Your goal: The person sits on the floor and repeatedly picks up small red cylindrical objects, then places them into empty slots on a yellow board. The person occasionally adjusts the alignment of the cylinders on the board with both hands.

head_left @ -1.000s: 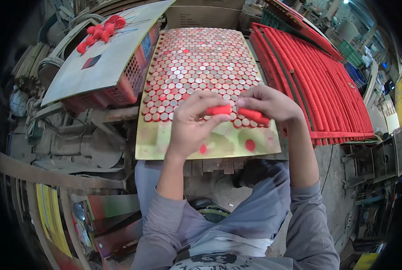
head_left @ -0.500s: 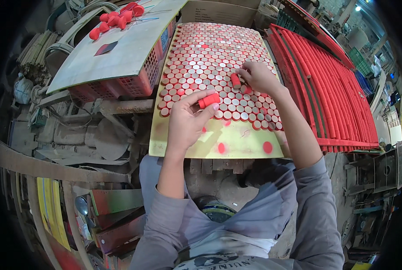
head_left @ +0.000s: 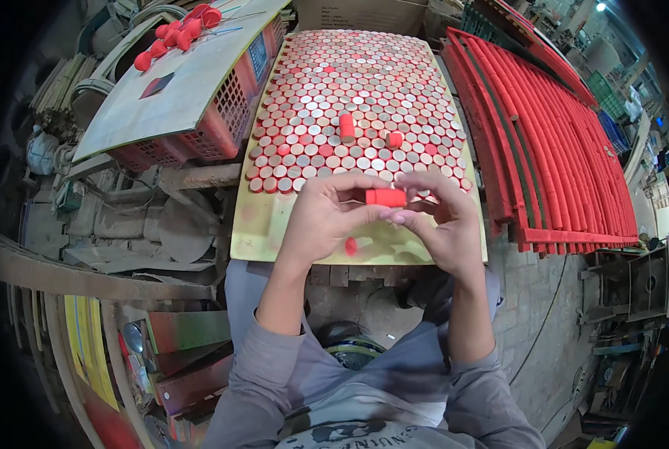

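Between my two hands, over the near edge of the board, is a small red cylinder [head_left: 385,197] lying sideways with a step in its width. My left hand [head_left: 321,218] pinches its left end between thumb and fingers. The fingers and thumb of my right hand [head_left: 448,217] close around its right end, partly hiding it. Beyond my hands, many short red cylinders [head_left: 327,97] stand packed side by side, pale round ends up. Two loose red cylinders, a longer one [head_left: 346,127] and a shorter one [head_left: 394,140], rest on top of them.
The cylinders stand on a pale yellow board [head_left: 263,228] with red paint spots. To the right is a rack of long red rods [head_left: 551,150]. At left, a pale panel [head_left: 140,112] carrying red cone-shaped pieces [head_left: 175,36] covers a red plastic crate [head_left: 229,105].
My right hand has come back from the loose cylinders to meet my left hand at the held one. My left hand has moved slightly right and nearer to me.
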`<state>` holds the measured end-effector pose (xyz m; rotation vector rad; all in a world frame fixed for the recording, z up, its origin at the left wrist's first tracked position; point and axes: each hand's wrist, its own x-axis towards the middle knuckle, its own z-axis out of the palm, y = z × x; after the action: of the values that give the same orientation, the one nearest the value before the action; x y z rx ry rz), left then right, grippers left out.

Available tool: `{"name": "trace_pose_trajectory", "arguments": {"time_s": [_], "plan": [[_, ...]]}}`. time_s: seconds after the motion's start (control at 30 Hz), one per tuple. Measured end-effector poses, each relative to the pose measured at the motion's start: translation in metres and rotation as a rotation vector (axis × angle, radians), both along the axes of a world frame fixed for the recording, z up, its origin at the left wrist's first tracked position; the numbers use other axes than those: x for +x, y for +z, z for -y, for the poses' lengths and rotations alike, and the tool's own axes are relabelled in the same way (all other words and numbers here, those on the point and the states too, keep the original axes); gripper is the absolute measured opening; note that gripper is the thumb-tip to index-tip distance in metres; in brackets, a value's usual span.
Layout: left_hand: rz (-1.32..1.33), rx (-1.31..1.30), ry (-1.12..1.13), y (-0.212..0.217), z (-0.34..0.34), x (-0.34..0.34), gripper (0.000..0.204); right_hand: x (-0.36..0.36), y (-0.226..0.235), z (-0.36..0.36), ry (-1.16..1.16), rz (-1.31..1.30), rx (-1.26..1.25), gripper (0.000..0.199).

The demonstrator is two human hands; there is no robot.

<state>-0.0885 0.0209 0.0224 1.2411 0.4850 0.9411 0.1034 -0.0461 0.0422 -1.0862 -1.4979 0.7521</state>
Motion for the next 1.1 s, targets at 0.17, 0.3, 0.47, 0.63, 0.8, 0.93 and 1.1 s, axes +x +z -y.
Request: {"name": "trace_pose_trajectory", "arguments": {"time_s": [0.17, 0.3, 0.47, 0.63, 0.8, 0.93, 1.1], "plan": [[-0.007, -0.054, -0.146, 0.003, 0.008, -0.009, 0.032, 0.005, -0.013, 0.013, 0.030, 0.023, 0.058, 0.033], [0.019, 0.005, -0.051, 0.011, 0.004, -0.017, 0.035, -0.004, 0.000, 0.004, 0.077, -0.046, 0.027, 0.019], [0.025, -0.046, 0.254, 0.002, -0.009, -0.013, 0.030, -0.047, 0.025, -0.050, -0.042, 0.188, 0.070, 0.015], [-0.115, 0.272, 1.020, -0.035, -0.018, 0.002, 0.017, -0.074, 0.015, -0.074, -0.122, 0.479, 0.158, 0.023], [-0.406, 0.530, 0.974, -0.036, -0.008, 0.000, 0.014, -0.100, 0.001, -0.167, 0.258, 0.669, 0.261, 0.036], [-0.337, 0.618, 0.966, -0.028, -0.002, -0.010, 0.009, -0.115, 0.004, -0.208, 0.550, 0.951, 0.229, 0.036], [-0.296, 0.667, 0.949, -0.025, 0.003, -0.020, 0.009, -0.138, -0.012, -0.220, 0.401, 0.936, 0.375, 0.022]]}}
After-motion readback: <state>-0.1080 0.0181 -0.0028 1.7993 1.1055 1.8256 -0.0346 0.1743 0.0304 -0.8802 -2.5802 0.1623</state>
